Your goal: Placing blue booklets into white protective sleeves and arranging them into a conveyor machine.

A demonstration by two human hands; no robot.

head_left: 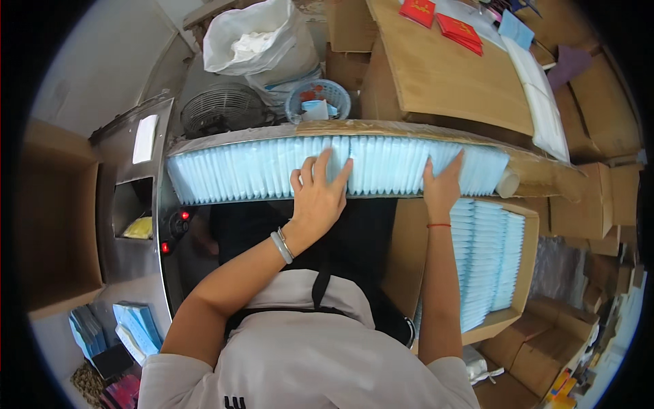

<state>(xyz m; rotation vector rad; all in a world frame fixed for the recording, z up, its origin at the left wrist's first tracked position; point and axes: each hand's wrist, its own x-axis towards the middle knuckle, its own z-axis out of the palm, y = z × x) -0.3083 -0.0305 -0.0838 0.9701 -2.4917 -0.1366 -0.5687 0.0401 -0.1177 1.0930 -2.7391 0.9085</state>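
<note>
A long row of thin, light blue wrapped packets stands on edge in a narrow tray across the space in front of me. My left hand rests over the middle of the row, its fingers spread and touching the packets' upper edges. Farther right, my right hand reaches onto the same row with thumb and forefinger apart, several packets lying between them. Neither hand has lifted a packet out. Beside my right forearm, an open carton holds more such packets in stacked columns.
On the left stands a metal machine with red lights and a square opening, beside an empty carton. Behind the tray are a fan, a blue basket, a white sack and a big carton with red envelopes.
</note>
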